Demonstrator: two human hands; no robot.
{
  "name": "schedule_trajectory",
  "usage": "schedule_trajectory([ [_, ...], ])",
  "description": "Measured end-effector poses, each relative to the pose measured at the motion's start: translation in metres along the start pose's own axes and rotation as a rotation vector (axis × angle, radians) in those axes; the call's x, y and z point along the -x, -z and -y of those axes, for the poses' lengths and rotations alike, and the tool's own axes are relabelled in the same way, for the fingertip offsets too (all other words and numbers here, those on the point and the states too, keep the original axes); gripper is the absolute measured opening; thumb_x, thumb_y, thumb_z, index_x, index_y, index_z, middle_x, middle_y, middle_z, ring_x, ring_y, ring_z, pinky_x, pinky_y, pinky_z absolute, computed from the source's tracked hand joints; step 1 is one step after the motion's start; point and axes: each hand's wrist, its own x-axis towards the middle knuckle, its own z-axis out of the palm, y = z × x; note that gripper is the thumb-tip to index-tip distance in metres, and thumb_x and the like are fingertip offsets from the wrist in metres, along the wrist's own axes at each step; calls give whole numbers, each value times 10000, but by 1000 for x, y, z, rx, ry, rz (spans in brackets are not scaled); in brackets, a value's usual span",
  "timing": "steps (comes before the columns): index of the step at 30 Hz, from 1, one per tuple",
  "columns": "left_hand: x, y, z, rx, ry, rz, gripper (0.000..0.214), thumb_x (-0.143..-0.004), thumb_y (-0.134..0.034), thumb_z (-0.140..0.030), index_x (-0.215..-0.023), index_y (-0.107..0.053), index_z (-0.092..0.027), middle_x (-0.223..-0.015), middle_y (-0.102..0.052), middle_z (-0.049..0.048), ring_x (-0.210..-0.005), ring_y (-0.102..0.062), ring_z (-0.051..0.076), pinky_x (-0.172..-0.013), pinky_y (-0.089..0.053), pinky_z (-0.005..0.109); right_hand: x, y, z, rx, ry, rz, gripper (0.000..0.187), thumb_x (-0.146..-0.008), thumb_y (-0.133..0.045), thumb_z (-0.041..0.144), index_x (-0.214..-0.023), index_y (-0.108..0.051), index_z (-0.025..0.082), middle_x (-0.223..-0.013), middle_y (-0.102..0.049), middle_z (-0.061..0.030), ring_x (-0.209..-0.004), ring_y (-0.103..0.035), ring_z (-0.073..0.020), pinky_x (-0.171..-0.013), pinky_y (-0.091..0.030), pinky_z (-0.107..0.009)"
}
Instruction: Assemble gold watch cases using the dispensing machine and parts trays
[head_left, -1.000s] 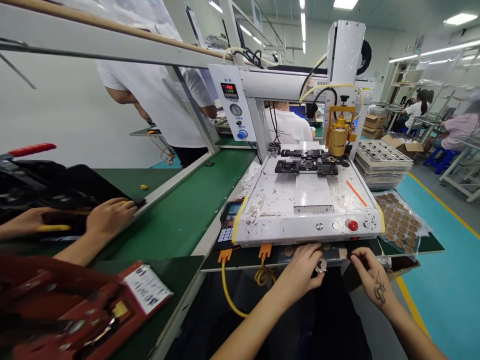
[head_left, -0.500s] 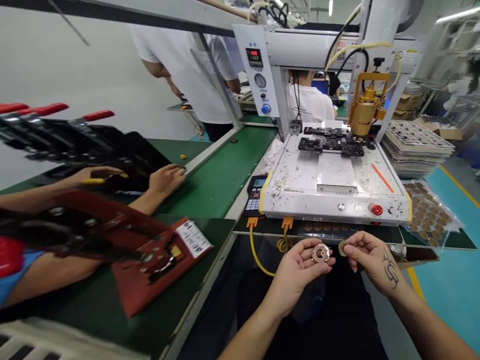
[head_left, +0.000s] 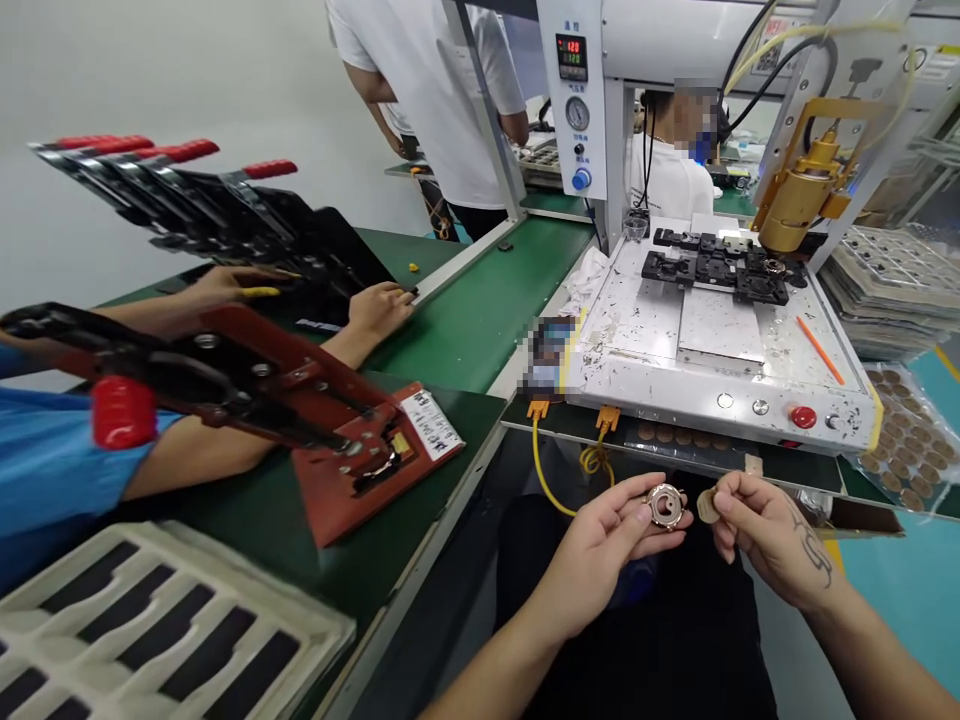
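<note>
Between the thumb and fingers of my left hand (head_left: 607, 530) is a round rose-gold watch case (head_left: 665, 508) with a pale ring and a dark opening inside. My right hand (head_left: 772, 535) pinches a thin tan disc (head_left: 707, 506) by its right edge. The disc is just right of the watch case, and a small gap separates them. Both hands are above my dark-clothed lap, in front of the white bench machine (head_left: 660, 385).
Black fixtures (head_left: 712, 262) sit on the machine bed beneath a gold dispensing head (head_left: 802, 195). An orange stick (head_left: 820, 350) lies there too. At right is a sheet of brown discs (head_left: 900, 435). A co-worker's hands (head_left: 375, 315) are at left, beyond a red clamp press (head_left: 337, 490) and slotted tray (head_left: 300, 610).
The camera view has turned left and down, so the scene sits further right and more of the tray shows. My left thumb has shifted to the watch case's left side. The disc faces the camera more.
</note>
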Motion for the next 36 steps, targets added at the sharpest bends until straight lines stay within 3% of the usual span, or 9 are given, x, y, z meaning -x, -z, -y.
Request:
schedule_trajectory([
  [4,2,2,-2,16,-6,-14,515,-918,-875,-441,-1336,-750,-166,-1216,-833,166,-1196,-783,389,-1112,-595,587,3,1,3,89,-10,36,426,-948,-802,578,-826,-602,222,-635,-604,25,-535,-515,-140,-541,-395,-292],
  [7,4,9,-11,42,-53,-59,500,-917,-875,-434,-1312,-756,-152,-1195,-836,182,-1216,-774,405,-1115,-586,591,3,7,0,236,54,21,427,-982,-742,603,-839,-602,226,-685,-626,6,-554,-523,-149,-568,-426,-309],
  [12,13,42,-37,43,-251,-280,542,-879,-904,-441,-1300,-754,-133,-1259,-819,195,-1196,-785,395,-1116,-593,564,-12,3,-13,565,255,-48,424,-988,-690,639,-827,-641,250,-783,-663,-42,-702,-616,-218,-658,-534,-344],
  [16,23,64,-52,42,-371,-399,567,-858,-921,-450,-1291,-753,-125,-1247,-825,191,-1204,-782,386,-1127,-590,553,-32,-19,-20,609,304,62,407,-1015,-652,620,-847,-645,249,-876,-698,-59,-787,-645,-230,-728,-551,-343],
  [21,30,61,-45,33,-283,-292,559,-878,-908,-458,-1306,-755,-131,-1185,-840,184,-1176,-793,381,-1111,-598,563,-49,-47,-6,491,239,184,417,-1006,-678,609,-823,-615,240,-890,-672,-56,-784,-609,-220,-709,-534,-327],
  [25,34,52,-32,36,-195,-205,566,-904,-885,-466,-1350,-743,-147,-1233,-829,180,-1198,-786,369,-1102,-609,540,-54,-60,7,439,250,222,414,-985,-720,591,-801,-626,232,-966,-641,-57,-865,-611,-231,-803,-538,-342],
  [36,39,35,-24,65,-122,-132,571,-923,-871,-440,-1380,-719,-133,-1261,-819,176,-1181,-792,363,-1050,-647,507,-41,-49,3,295,100,263,300,-1047,-694,465,-868,-627,233,-1013,-591,-30,-924,-538,-212,-854,-446,-337],
])
